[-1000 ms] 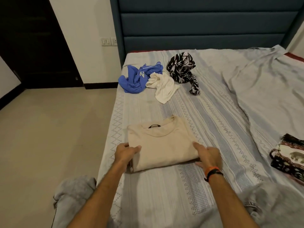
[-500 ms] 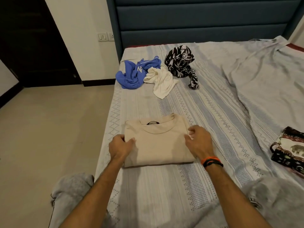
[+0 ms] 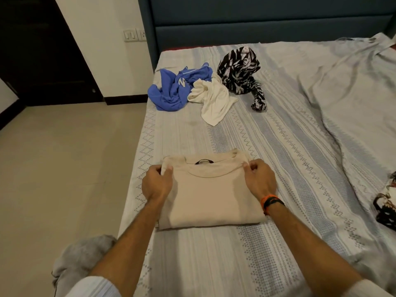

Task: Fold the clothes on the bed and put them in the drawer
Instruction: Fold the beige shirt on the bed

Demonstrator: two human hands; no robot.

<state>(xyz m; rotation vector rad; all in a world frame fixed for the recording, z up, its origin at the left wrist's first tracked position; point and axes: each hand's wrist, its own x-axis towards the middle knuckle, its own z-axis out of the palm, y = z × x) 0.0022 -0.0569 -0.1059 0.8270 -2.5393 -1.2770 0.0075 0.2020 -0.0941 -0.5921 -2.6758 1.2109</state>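
Beige folded cotton t-shirt [image 3: 211, 196] lying flat near the left edge of the striped grey-white bed [image 3: 278, 159], collar away. Pinched at both far corners: left hand [image 3: 157, 184] on the left shoulder, right hand [image 3: 259, 181] on the right. Beyond, crumpled blue garment [image 3: 173, 91], cream garment [image 3: 215, 99], black-and-white leaf-print garment [image 3: 241, 71].

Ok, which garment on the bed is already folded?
The beige shirt, flat and squared between both hands; the blue, white and black-patterned ones lie crumpled.
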